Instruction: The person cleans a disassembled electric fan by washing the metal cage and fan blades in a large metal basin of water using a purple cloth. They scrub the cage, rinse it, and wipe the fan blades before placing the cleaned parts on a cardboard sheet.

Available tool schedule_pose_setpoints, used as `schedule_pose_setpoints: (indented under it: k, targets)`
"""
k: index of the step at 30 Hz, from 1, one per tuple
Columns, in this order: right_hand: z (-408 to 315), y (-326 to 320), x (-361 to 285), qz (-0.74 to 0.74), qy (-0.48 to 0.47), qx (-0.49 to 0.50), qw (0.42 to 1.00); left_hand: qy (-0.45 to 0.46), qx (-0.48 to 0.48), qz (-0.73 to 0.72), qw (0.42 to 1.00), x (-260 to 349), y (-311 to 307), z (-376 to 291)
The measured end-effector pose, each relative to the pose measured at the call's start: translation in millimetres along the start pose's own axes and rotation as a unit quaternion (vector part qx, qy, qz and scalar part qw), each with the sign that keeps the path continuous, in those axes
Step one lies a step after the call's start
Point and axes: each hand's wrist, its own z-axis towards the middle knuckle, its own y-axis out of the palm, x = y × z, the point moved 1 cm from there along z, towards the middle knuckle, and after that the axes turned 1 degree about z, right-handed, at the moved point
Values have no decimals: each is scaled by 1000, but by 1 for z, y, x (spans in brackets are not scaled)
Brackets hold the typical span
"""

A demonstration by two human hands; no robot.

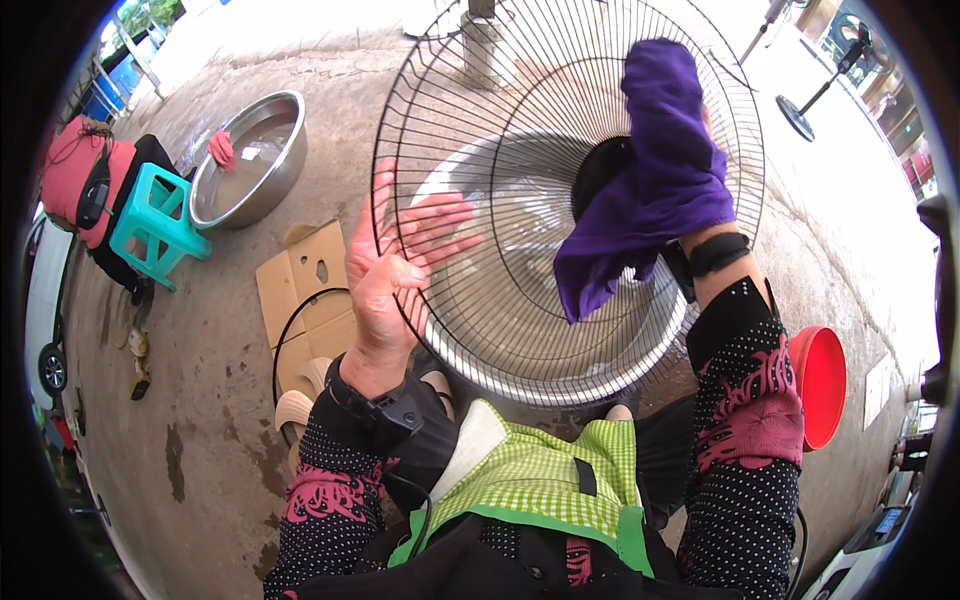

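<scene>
A round black wire fan grille [491,161] is held up in front of me, with a dark central hub [596,169]. My left hand [384,300] grips its left rim, thumb on the near side and fingers behind the wires. A purple cloth [667,165] covers most of my right hand [711,231] and lies against the grille beside the hub. Its loose corner hangs down and to the left. Below the grille, between my feet, stands a metal basin [487,379] of water, seen through the wires. The cloth hides the right fingers.
On the left are flattened cardboard [304,259], beige fan blades [296,405] and a black ring [280,352]. Beyond them stand a second metal basin [289,176] with a pink cloth [221,150] and a turquoise stool [161,217] beside a person [82,172]. A red bucket [823,390] is at right.
</scene>
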Motion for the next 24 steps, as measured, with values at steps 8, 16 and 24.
schedule_pose_setpoints:
  k: [8, 16, 24]
  targets:
    - [-59, 16, -34, 92, 82, 20, 992, 19, 78, 43, 996, 5, -14, 10]
    - [-104, 35, -147, 199, 63, -48, 977, 29, 135, 54, 989, -8, -27, 14]
    - [-75, 52, -232, 261, -45, -61, 962, -8, 120, 92, 988, -9, -11, 12]
